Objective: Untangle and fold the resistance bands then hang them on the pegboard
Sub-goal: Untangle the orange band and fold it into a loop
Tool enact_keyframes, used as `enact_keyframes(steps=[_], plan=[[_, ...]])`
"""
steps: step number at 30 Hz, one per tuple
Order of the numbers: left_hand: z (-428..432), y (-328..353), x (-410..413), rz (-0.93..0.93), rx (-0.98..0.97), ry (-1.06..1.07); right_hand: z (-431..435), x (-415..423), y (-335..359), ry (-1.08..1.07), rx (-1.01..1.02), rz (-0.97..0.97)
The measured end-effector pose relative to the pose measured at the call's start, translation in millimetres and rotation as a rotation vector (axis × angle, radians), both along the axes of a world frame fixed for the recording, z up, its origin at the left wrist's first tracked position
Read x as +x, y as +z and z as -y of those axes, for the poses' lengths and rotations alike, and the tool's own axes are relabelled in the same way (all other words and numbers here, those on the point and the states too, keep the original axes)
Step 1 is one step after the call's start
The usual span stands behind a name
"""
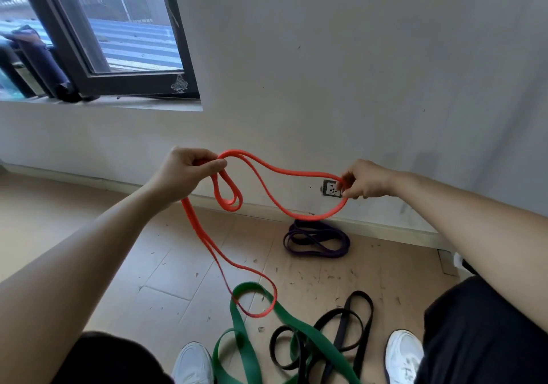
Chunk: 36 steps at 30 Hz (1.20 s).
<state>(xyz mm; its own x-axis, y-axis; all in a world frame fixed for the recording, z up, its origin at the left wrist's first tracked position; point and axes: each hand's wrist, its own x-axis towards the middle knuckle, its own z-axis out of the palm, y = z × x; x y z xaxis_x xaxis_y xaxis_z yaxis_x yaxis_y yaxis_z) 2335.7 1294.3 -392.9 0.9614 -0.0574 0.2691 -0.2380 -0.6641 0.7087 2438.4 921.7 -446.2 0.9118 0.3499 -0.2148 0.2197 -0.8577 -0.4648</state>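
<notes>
I hold a thin red resistance band (268,193) up in front of the wall. My left hand (185,171) grips one bunched end, from which a small loop hangs; a long tail drops to the floor over the green band. My right hand (366,179) pinches the other end of the wide loop. A wide green band (246,331) lies tangled with a black band (350,336) on the floor between my feet. A purple band (316,239) lies coiled by the baseboard. No pegboard is in view.
The wooden floor (166,265) is littered with small debris. A wall socket (331,188) sits low on the grey wall behind my right hand. An open dark-framed window (98,36) is at upper left. My white shoes (403,354) stand beside the tangled bands.
</notes>
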Motion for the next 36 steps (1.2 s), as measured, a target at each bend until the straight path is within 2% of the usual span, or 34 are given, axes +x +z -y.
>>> enact_keyframes(steps=[3,7,10,12,14,17,22,26,29,36], plan=[[13,2,-2,-0.018,0.023,-0.086,-17,-9,7,0.099,0.005,-0.073],[36,4,-3,-0.032,0.096,-0.22,-64,-43,40,0.233,0.385,-0.042],[48,5,-4,-0.04,0.142,-0.255,-95,-60,52,0.327,0.507,-0.068],[50,8,-4,-0.045,0.088,-0.238,-104,-62,48,0.341,0.528,-0.059],[47,12,-3,-0.06,-0.02,-0.187,-102,-57,41,0.323,0.478,-0.016],[34,16,-3,-0.1,-0.137,-0.126,-92,-46,29,0.304,0.294,0.005],[9,22,-1,0.018,-0.061,-0.003,-67,-27,-2,0.29,0.023,-0.047],[11,20,-3,0.031,-0.088,-0.042,-56,-20,-11,0.244,-0.023,-0.123],[24,17,-2,0.024,-0.095,-0.117,-62,-28,2,0.242,0.123,-0.171],[58,19,1,0.106,-0.043,-0.22,-104,-57,40,0.263,0.598,-0.021]])
